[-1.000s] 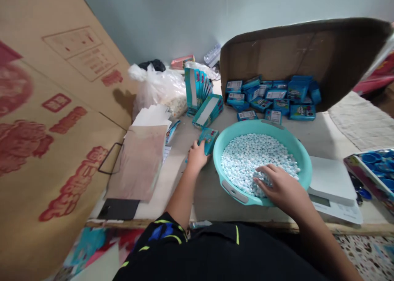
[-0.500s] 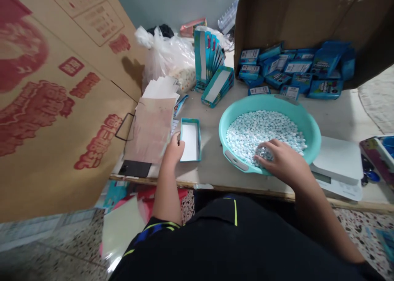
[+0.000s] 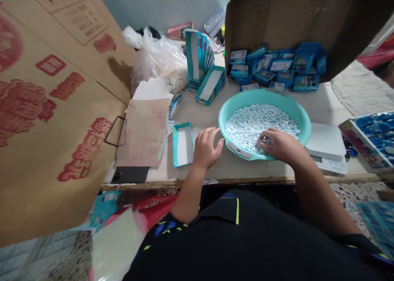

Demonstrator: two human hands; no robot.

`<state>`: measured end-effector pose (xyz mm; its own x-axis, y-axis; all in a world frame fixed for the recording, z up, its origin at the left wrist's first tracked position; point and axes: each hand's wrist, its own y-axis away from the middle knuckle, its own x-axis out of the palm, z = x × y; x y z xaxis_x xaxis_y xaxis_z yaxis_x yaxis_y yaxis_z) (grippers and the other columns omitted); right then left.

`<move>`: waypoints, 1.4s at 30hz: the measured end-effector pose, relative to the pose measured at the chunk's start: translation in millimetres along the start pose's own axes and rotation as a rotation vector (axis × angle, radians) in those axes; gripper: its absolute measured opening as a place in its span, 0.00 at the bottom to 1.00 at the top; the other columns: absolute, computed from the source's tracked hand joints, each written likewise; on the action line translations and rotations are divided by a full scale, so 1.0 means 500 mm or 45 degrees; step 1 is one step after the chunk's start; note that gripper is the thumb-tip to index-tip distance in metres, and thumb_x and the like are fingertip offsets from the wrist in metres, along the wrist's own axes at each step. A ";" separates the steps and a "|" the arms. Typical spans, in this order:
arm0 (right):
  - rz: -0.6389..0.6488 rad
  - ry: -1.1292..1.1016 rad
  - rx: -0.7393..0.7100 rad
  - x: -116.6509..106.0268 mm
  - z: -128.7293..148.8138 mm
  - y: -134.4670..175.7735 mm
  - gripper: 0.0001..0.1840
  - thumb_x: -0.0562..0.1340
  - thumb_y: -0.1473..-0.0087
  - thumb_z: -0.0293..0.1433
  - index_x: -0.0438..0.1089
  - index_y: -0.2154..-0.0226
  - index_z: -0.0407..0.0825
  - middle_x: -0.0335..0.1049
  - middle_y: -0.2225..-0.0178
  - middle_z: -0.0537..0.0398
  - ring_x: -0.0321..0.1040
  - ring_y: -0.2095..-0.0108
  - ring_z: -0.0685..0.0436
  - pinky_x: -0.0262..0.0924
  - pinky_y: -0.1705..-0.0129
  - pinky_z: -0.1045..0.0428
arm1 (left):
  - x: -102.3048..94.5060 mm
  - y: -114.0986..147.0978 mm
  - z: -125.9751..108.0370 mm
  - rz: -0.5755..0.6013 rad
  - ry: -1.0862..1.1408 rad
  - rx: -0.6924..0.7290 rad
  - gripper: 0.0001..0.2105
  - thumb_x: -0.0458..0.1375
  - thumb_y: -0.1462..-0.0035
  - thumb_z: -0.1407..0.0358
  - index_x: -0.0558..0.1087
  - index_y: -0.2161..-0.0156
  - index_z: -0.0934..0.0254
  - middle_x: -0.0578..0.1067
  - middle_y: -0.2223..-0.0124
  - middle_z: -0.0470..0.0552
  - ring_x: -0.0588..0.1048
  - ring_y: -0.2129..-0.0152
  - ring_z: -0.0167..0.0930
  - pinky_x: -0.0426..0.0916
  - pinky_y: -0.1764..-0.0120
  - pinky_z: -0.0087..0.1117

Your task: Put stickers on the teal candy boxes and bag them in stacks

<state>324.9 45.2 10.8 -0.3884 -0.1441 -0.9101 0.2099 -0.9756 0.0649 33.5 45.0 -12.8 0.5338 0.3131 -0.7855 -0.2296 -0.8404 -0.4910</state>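
Observation:
A teal oval basin [image 3: 295,104] on the table holds a heap of small white and pale-blue pellets [image 3: 255,118]. My right hand [image 3: 278,144] is down in the heap by the near rim, fingers curled around some pellets; how many is hidden. My left hand [image 3: 207,147] hangs just left of the basin with fingers apart and nothing in them, its fingertips close to the rim. Left of that hand lies a shallow teal tray-like box [image 3: 184,145] with a white inside and no contents.
Teal folded cartons [image 3: 198,63] stand behind. A tipped cardboard box [image 3: 277,22] holds blue packets [image 3: 283,65]. A white scale [image 3: 326,143] sits right of the basin, beside a tray of blue round items [image 3: 378,129]. A large printed carton [image 3: 67,120] and brown card [image 3: 141,133] occupy the left.
My left hand has let go of the teal box and moved right toward the basin. The box now sits slightly tilted. My right hand stays in the pellets. The view has shifted.

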 end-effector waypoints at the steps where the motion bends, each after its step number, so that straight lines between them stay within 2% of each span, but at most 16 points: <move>1: -0.005 0.003 0.007 0.000 0.000 0.001 0.10 0.61 0.39 0.39 0.76 0.62 0.53 0.73 0.60 0.52 0.68 0.67 0.44 0.51 0.68 0.50 | 0.005 0.001 -0.004 -0.028 -0.027 -0.055 0.15 0.58 0.34 0.61 0.76 0.45 0.62 0.76 0.42 0.59 0.73 0.43 0.41 0.66 0.39 0.46; 4: -0.013 0.010 0.042 -0.002 0.003 0.004 0.10 0.61 0.38 0.39 0.76 0.62 0.53 0.74 0.59 0.52 0.69 0.65 0.43 0.52 0.67 0.49 | -0.006 0.011 0.024 -0.079 -0.197 -0.320 0.16 0.59 0.36 0.59 0.77 0.46 0.62 0.74 0.41 0.62 0.71 0.42 0.45 0.64 0.37 0.49; 6: -0.023 0.014 0.053 -0.003 0.005 0.007 0.10 0.61 0.38 0.39 0.76 0.63 0.53 0.74 0.59 0.52 0.69 0.64 0.43 0.53 0.67 0.49 | -0.022 0.018 0.065 -0.016 -0.354 -0.540 0.22 0.61 0.39 0.57 0.74 0.41 0.62 0.73 0.40 0.64 0.70 0.41 0.48 0.63 0.37 0.51; 9: -0.044 0.038 0.034 -0.002 0.006 0.011 0.10 0.61 0.38 0.39 0.76 0.63 0.52 0.73 0.60 0.51 0.69 0.64 0.42 0.53 0.67 0.49 | -0.030 0.022 0.129 0.317 -0.495 -0.811 0.33 0.61 0.40 0.49 0.68 0.34 0.63 0.65 0.31 0.68 0.62 0.34 0.55 0.54 0.33 0.60; 11: -0.047 0.053 0.015 0.000 0.004 0.012 0.11 0.61 0.38 0.40 0.77 0.63 0.52 0.73 0.60 0.51 0.68 0.65 0.43 0.52 0.68 0.49 | -0.023 0.021 0.157 0.563 -0.473 -0.903 0.32 0.56 0.38 0.46 0.68 0.34 0.62 0.58 0.27 0.68 0.55 0.30 0.56 0.45 0.32 0.65; 13: -0.048 0.056 -0.001 0.002 0.001 0.011 0.12 0.61 0.38 0.41 0.77 0.62 0.52 0.73 0.60 0.50 0.67 0.66 0.43 0.51 0.68 0.49 | -0.010 0.021 0.165 0.669 -0.416 -0.893 0.29 0.53 0.35 0.47 0.70 0.35 0.59 0.57 0.26 0.65 0.54 0.29 0.55 0.41 0.32 0.68; 17: -0.080 0.041 -0.044 0.002 0.000 0.012 0.13 0.60 0.37 0.40 0.76 0.60 0.52 0.73 0.60 0.50 0.67 0.65 0.42 0.49 0.69 0.49 | 0.017 0.024 0.124 0.574 -0.232 -0.694 0.22 0.58 0.36 0.54 0.75 0.40 0.56 0.63 0.28 0.59 0.61 0.32 0.49 0.49 0.31 0.60; 20: -0.071 0.027 -0.065 -0.001 0.004 0.015 0.13 0.58 0.35 0.40 0.76 0.60 0.51 0.73 0.60 0.49 0.68 0.66 0.42 0.49 0.69 0.49 | 0.027 0.018 0.089 0.361 -0.074 -0.609 0.17 0.56 0.34 0.54 0.79 0.48 0.61 0.72 0.36 0.60 0.70 0.39 0.42 0.60 0.34 0.45; 23: -0.046 0.005 -0.067 -0.007 0.011 0.016 0.13 0.58 0.35 0.39 0.75 0.58 0.51 0.74 0.58 0.48 0.68 0.65 0.42 0.49 0.70 0.49 | 0.024 -0.006 0.092 0.115 -0.207 -0.644 0.17 0.57 0.35 0.57 0.78 0.48 0.64 0.75 0.46 0.61 0.73 0.45 0.41 0.65 0.39 0.40; 24: -0.041 -0.001 -0.068 -0.009 0.012 0.015 0.13 0.58 0.34 0.39 0.75 0.58 0.51 0.75 0.58 0.48 0.69 0.64 0.42 0.49 0.70 0.49 | 0.022 -0.018 0.102 0.134 -0.276 -0.659 0.17 0.60 0.37 0.58 0.77 0.47 0.63 0.75 0.46 0.61 0.73 0.46 0.42 0.67 0.41 0.40; 26: -0.027 -0.013 -0.071 -0.011 0.013 0.015 0.13 0.58 0.34 0.38 0.75 0.57 0.51 0.75 0.57 0.48 0.70 0.62 0.41 0.50 0.70 0.49 | 0.020 -0.042 0.127 0.286 -0.358 -0.684 0.18 0.62 0.41 0.61 0.76 0.46 0.62 0.76 0.47 0.59 0.75 0.49 0.41 0.69 0.47 0.37; 28: -0.018 -0.019 -0.082 -0.011 0.011 0.015 0.13 0.58 0.34 0.38 0.75 0.56 0.51 0.75 0.57 0.48 0.70 0.61 0.41 0.50 0.69 0.50 | 0.021 -0.060 0.152 0.417 -0.376 -0.706 0.15 0.59 0.40 0.65 0.76 0.48 0.63 0.77 0.49 0.58 0.76 0.53 0.38 0.69 0.53 0.34; 30: -0.031 -0.014 -0.097 -0.010 0.009 0.016 0.12 0.58 0.34 0.37 0.75 0.56 0.51 0.76 0.56 0.49 0.71 0.60 0.40 0.50 0.68 0.49 | 0.025 -0.068 0.170 0.459 -0.390 -0.710 0.15 0.58 0.39 0.66 0.75 0.48 0.64 0.79 0.51 0.57 0.77 0.56 0.36 0.69 0.55 0.32; 33: -0.062 -0.003 -0.108 -0.009 0.008 0.019 0.11 0.59 0.34 0.37 0.75 0.56 0.52 0.76 0.57 0.48 0.71 0.59 0.39 0.49 0.69 0.49 | 0.030 -0.067 0.183 0.535 -0.402 -0.689 0.14 0.59 0.41 0.66 0.75 0.50 0.65 0.80 0.54 0.57 0.77 0.57 0.36 0.68 0.56 0.31; 37: -0.061 0.008 -0.112 -0.012 0.008 0.023 0.12 0.58 0.33 0.38 0.75 0.55 0.52 0.76 0.57 0.48 0.72 0.58 0.38 0.50 0.68 0.49 | 0.031 -0.063 0.187 0.634 -0.432 -0.659 0.08 0.58 0.41 0.66 0.77 0.59 0.65 0.79 0.58 0.57 0.77 0.58 0.38 0.68 0.55 0.33; 42: -0.068 0.009 -0.110 -0.015 0.006 0.024 0.14 0.57 0.32 0.39 0.74 0.53 0.52 0.76 0.55 0.48 0.72 0.55 0.37 0.50 0.69 0.48 | 0.044 -0.066 0.173 0.636 -0.518 -0.673 0.12 0.54 0.40 0.68 0.76 0.54 0.66 0.77 0.53 0.64 0.76 0.54 0.45 0.68 0.51 0.39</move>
<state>327.4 33.8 19.5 -0.3952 -0.0909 -0.9141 0.2656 -0.9639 -0.0190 -17.3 117.9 -46.6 0.1116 -0.1019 -0.9885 0.1051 -0.9879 0.1137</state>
